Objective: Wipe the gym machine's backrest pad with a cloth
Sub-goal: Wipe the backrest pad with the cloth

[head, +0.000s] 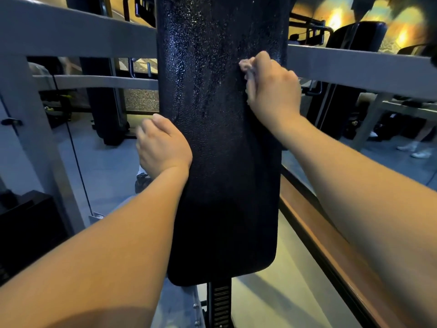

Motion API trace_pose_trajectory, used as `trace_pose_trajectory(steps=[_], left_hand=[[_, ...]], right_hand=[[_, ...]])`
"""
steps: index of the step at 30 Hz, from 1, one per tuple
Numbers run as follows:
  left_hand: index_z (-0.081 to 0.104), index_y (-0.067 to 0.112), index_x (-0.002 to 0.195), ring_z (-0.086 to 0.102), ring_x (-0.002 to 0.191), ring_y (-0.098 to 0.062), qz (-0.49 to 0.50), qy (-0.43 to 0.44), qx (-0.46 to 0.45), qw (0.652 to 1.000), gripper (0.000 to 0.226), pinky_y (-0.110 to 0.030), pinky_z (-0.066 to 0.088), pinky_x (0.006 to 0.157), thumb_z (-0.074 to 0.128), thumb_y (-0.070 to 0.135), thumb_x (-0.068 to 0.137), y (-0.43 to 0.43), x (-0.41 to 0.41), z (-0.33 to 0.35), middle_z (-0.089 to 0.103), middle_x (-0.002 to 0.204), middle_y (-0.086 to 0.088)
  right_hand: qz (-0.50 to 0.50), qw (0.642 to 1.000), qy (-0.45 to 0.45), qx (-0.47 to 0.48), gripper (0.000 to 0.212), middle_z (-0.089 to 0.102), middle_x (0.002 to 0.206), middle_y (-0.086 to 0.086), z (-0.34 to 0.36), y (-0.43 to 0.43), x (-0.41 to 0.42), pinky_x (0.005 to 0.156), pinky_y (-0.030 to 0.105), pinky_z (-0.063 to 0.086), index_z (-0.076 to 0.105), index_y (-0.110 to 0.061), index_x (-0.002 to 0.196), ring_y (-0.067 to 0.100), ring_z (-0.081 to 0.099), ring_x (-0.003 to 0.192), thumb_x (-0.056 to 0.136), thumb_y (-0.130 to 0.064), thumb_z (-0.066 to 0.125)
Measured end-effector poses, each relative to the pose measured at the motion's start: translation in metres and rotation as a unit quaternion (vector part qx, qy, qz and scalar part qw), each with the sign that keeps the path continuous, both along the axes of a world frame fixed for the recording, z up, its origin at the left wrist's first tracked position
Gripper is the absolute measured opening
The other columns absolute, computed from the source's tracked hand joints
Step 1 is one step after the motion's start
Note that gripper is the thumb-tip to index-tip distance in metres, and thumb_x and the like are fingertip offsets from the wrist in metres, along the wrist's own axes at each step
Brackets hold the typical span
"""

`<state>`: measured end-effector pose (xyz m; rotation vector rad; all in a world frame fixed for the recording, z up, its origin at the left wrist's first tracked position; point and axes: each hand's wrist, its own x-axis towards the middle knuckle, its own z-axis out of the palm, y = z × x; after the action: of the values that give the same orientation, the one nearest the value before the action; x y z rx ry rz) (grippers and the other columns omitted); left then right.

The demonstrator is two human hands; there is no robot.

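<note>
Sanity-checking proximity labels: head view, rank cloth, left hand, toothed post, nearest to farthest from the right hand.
1. cloth: bunched in the right hand, upper right of the pad.
2. left hand: holds the pad's left edge, lower down.
3. toothed post: below the pad's bottom edge, farthest.

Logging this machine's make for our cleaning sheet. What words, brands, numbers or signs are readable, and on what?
None readable.
The backrest pad shows only wet speckles, the grey frame bars carry no label, and the cloth bunched in the right hand shows no print.
</note>
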<state>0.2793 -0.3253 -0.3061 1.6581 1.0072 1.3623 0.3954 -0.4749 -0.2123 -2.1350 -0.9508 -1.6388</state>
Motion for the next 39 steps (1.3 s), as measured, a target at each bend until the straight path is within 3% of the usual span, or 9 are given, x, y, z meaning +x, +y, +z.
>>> trace_pose_trajectory(steps=[2, 5, 8, 15, 20, 22, 26, 33, 39], left_hand=[[0.058, 0.006, 0.119, 0.055, 0.117, -0.04, -0.005, -0.004, -0.002, 1.0, 0.049, -0.049, 0.044, 0.091, 0.021, 0.038, 0.109, 0.0, -0.001, -0.001, 0.058, 0.131, -0.016], [0.058, 0.006, 0.119, 0.055, 0.117, -0.04, -0.009, -0.01, 0.0, 1.0, 0.049, -0.048, 0.044, 0.091, 0.022, 0.038, 0.109, 0.002, 0.0, -0.002, 0.058, 0.131, -0.016], [0.058, 0.006, 0.118, 0.054, 0.118, -0.04, -0.01, -0.015, 0.006, 1.0, 0.047, -0.048, 0.043, 0.09, 0.024, 0.037, 0.109, 0.002, 0.001, -0.001, 0.058, 0.13, -0.016], [0.057, 0.005, 0.121, 0.054, 0.117, -0.039, -0.032, -0.019, -0.003, 0.999, 0.048, -0.043, 0.042, 0.09, 0.023, 0.036, 0.109, 0.004, -0.002, -0.001, 0.057, 0.131, -0.016], [0.057, 0.005, 0.119, 0.054, 0.117, -0.039, -0.033, -0.028, 0.009, 0.999, 0.046, -0.045, 0.041, 0.091, 0.025, 0.036, 0.109, 0.005, -0.001, -0.002, 0.057, 0.129, -0.017], [0.057, 0.006, 0.119, 0.054, 0.116, -0.039, -0.039, -0.028, 0.009, 0.999, 0.046, -0.045, 0.041, 0.092, 0.025, 0.037, 0.109, 0.005, -0.001, -0.002, 0.057, 0.129, -0.016], [0.057, 0.004, 0.119, 0.055, 0.115, -0.039, -0.051, -0.032, 0.012, 0.998, 0.047, -0.044, 0.041, 0.091, 0.024, 0.036, 0.11, 0.005, -0.003, -0.002, 0.057, 0.129, -0.018], [0.057, 0.002, 0.12, 0.053, 0.117, -0.039, -0.063, -0.047, 0.002, 0.997, 0.048, -0.044, 0.039, 0.094, 0.026, 0.036, 0.109, 0.008, -0.004, -0.003, 0.056, 0.129, -0.019], [0.061, 0.006, 0.12, 0.053, 0.117, -0.032, -0.076, -0.071, -0.031, 0.994, 0.045, -0.033, 0.033, 0.085, 0.028, 0.034, 0.109, 0.009, -0.007, -0.007, 0.058, 0.128, -0.014]], right_hand=[[0.027, 0.999, 0.014, 0.027, 0.022, 0.07, 0.089, 0.012, -0.009, 0.012, -0.014, 0.061, 0.041, 0.042, 0.057, -0.011, 0.107, 0.04, 0.065, 0.071, 0.104, -0.029, 0.045], [0.144, 0.98, -0.053, -0.125, 0.019, 0.07, 0.083, 0.006, -0.056, 0.025, -0.04, 0.059, 0.043, 0.043, 0.064, -0.019, 0.109, 0.035, 0.065, 0.07, 0.105, -0.024, 0.046], [0.15, 0.951, -0.133, -0.236, 0.023, 0.06, 0.071, 0.002, -0.052, 0.016, -0.038, 0.058, 0.039, 0.035, 0.072, -0.021, 0.101, 0.03, 0.06, 0.063, 0.106, -0.024, 0.05], [0.067, 0.995, -0.054, -0.051, 0.017, 0.067, 0.083, 0.008, -0.018, 0.036, -0.033, 0.059, 0.041, 0.041, 0.063, -0.013, 0.105, 0.037, 0.063, 0.069, 0.101, -0.023, 0.05], [0.158, 0.926, -0.165, -0.301, 0.012, 0.056, 0.073, 0.004, -0.038, 0.02, -0.039, 0.057, 0.038, 0.034, 0.059, -0.023, 0.111, 0.03, 0.056, 0.064, 0.102, -0.019, 0.053], [0.116, 0.943, -0.181, -0.252, 0.017, 0.061, 0.075, 0.004, -0.007, 0.019, -0.027, 0.057, 0.039, 0.039, 0.065, -0.025, 0.11, 0.031, 0.061, 0.066, 0.102, -0.021, 0.05], [0.046, 0.996, -0.073, -0.034, 0.02, 0.065, 0.08, 0.014, 0.016, 0.031, -0.019, 0.053, 0.043, 0.045, 0.063, -0.01, 0.104, 0.041, 0.061, 0.063, 0.102, -0.023, 0.048], [0.177, 0.933, -0.151, -0.274, 0.031, 0.058, 0.074, 0.006, -0.043, 0.026, -0.044, 0.057, 0.039, 0.035, 0.071, -0.017, 0.105, 0.031, 0.057, 0.064, 0.109, -0.025, 0.041], [0.119, 0.979, -0.123, -0.11, 0.02, 0.06, 0.073, 0.008, -0.014, 0.061, -0.045, 0.055, 0.042, 0.04, 0.069, -0.016, 0.097, 0.035, 0.06, 0.064, 0.105, -0.025, 0.053]])
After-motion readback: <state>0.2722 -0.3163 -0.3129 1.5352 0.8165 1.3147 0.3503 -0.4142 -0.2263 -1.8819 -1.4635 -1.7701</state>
